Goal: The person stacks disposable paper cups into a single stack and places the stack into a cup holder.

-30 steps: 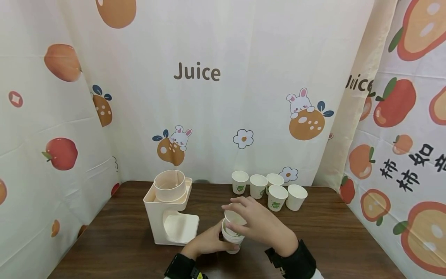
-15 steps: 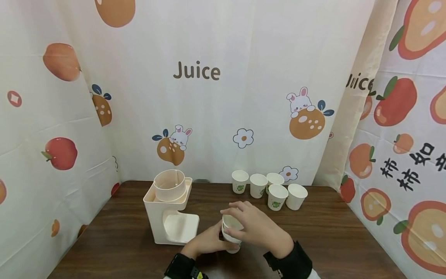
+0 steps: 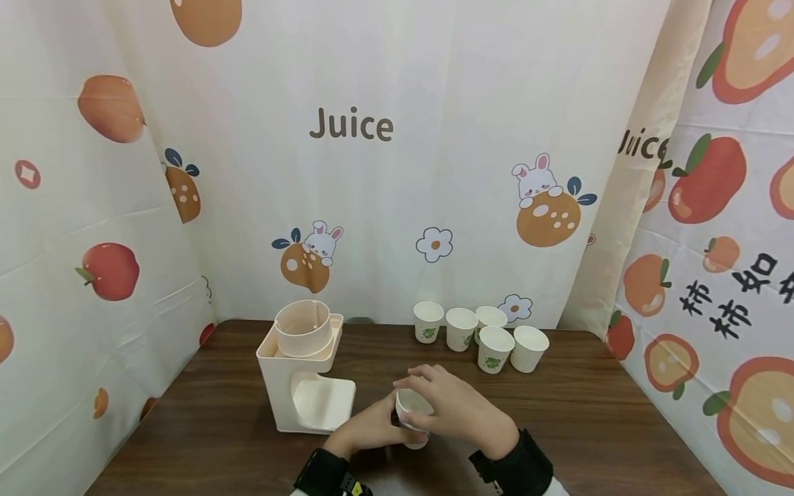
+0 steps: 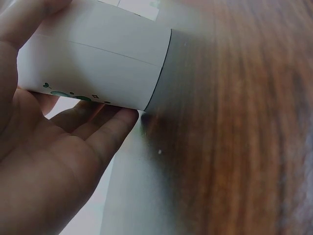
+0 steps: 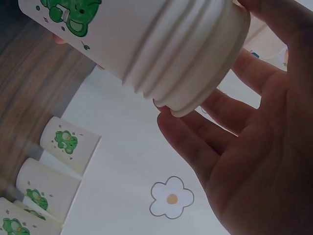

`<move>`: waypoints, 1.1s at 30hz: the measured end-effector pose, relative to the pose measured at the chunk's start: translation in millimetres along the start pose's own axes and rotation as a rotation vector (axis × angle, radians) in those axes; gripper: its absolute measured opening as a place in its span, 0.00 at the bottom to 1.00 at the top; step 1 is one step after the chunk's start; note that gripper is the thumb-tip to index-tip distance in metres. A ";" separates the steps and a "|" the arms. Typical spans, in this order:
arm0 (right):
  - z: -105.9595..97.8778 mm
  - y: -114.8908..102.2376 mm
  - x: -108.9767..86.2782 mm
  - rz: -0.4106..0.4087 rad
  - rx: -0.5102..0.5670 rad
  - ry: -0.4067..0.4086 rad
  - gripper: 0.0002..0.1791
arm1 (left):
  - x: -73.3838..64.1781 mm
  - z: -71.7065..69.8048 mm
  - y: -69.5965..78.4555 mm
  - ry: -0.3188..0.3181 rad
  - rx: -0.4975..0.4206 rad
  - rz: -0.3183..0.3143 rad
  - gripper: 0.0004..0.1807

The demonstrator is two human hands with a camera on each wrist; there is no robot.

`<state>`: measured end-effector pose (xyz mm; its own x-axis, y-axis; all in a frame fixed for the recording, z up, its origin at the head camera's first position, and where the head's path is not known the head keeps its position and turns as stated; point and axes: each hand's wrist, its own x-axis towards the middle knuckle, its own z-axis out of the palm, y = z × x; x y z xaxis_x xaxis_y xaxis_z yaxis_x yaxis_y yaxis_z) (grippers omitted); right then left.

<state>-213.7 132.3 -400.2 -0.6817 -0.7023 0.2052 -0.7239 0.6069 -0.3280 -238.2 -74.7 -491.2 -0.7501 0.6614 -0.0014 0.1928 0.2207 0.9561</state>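
Here, leftmost, a machine point(image 3: 277, 399) stands on the table point(image 3: 205, 420); just right of it the left hand point(image 3: 371, 427) grips an upright stack point(image 3: 412, 401) of cups, the right hand point(image 3: 457, 408) holding its rims from above; behind, rightward, stand five cups point(image 3: 460, 329).

A dark-brown, wood-grained table point(image 3: 595, 406) carries a cream-white appliance point(image 3: 277, 401), upright toward the back left corner. Along the back edge, right of its middle, 5 white paper cups point(image 3: 494, 359) stand upright, grouped together. Farther forward, a stack of nested cups point(image 5: 142, 41) touches the tabletop or hangs just above; which is unclear.
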 end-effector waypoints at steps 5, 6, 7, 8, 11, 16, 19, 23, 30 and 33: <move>2.0 1.2 0.2 0.004 0.010 -0.014 0.22 | 0.0 0.3 -0.8 0.004 -0.010 0.011 0.43; 2.1 1.2 0.2 0.006 0.010 -0.014 0.22 | -0.2 0.3 -0.8 0.005 -0.013 0.012 0.43; 2.0 1.1 0.2 0.012 0.010 -0.018 0.22 | -0.4 0.3 -0.7 0.006 -0.016 0.013 0.43; 1.8 1.0 0.3 0.014 0.012 -0.019 0.22 | -0.4 0.2 -0.7 0.005 -0.018 0.016 0.43; 1.3 1.0 0.6 0.018 0.019 -0.021 0.22 | -0.7 -0.1 -0.5 0.006 -0.018 0.017 0.43; 0.9 1.5 0.7 0.018 0.022 -0.022 0.22 | -0.5 -0.5 0.4 0.017 0.009 0.004 0.45; 1.1 2.1 0.3 0.025 0.021 -0.023 0.22 | -0.4 -0.4 1.0 0.023 0.017 -0.001 0.46; 0.9 2.8 -0.2 0.031 0.031 -0.030 0.22 | -0.9 -0.1 1.5 0.016 0.009 -0.003 0.45; 0.5 3.2 -1.3 0.028 0.017 -0.008 0.23 | 0.0 0.4 0.5 0.026 0.042 -0.018 0.49; -1.4 5.0 -1.9 0.035 0.004 0.010 0.23 | 1.1 1.1 0.4 0.030 0.013 -0.005 0.47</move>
<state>-216.2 137.2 -400.9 -0.7074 -0.6772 0.2025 -0.6994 0.6294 -0.3386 -238.2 -73.1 -491.1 -0.7693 0.6389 0.0027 0.1969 0.2331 0.9523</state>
